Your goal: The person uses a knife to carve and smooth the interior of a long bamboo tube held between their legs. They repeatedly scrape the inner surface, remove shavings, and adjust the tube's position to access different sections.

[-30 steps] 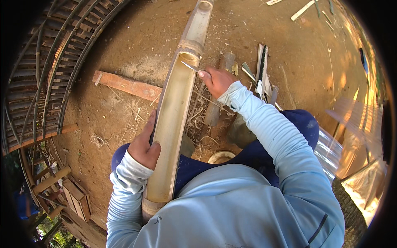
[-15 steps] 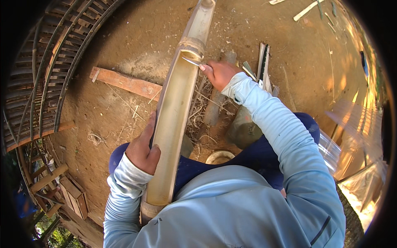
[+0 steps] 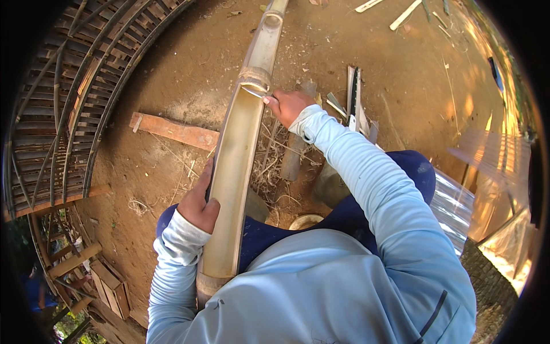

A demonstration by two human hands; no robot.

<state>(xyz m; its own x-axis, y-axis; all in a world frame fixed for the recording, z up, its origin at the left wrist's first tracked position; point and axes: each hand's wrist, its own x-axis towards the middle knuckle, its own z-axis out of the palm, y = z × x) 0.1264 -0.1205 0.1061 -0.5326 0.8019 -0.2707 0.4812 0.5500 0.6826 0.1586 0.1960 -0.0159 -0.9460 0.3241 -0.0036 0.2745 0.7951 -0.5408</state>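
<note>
A long split bamboo pole (image 3: 232,166), hollow side up, slants from my lap away toward the top of the view. My left hand (image 3: 199,206) grips its left edge near my body, thumb over the rim and fingers along the outer side. In my right hand (image 3: 288,106) is a knife, its thin blade (image 3: 252,92) reaching over the right rim into the hollow, just on the near side of a node ring (image 3: 255,77). The knife's handle is hidden inside the fist.
A reddish wooden plank (image 3: 175,131) lies on the dirt left of the pole. Shavings (image 3: 275,149), a short round log (image 3: 293,155) and a saw (image 3: 354,97) lie to the right. A slatted bamboo structure (image 3: 74,109) stands at left, and clear plastic sheeting (image 3: 452,200) at right.
The view has shifted a little, so the whole scene sits differently. The blade remains by the node, slightly nearer the ring's lower edge; both hands keep their hold.
</note>
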